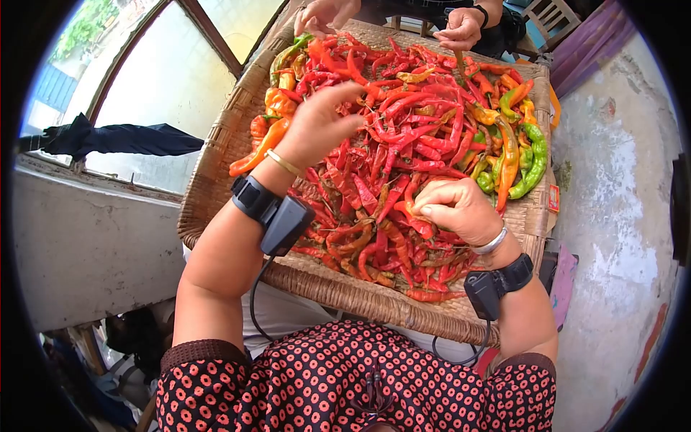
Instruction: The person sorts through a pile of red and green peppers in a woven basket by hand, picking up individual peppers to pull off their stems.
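A wide woven tray (345,294) holds a heap of red chili peppers (374,194). My left hand (324,124), slightly blurred, is over the upper left of the heap with its fingers apart and nothing between them. Lower on the right, my right hand (455,209) has its fingers pinched on a red pepper (417,225). Green peppers (534,164) and orange ones lie along the tray's right side. More orange peppers (279,104) are at the left edge, near my left wrist.
Across the tray, another person's two hands (462,30) are over its far edge, one with a thin stem or pepper. A dark folded umbrella (137,140) lies by the window on the left. A rough wall (612,209) stands on the right.
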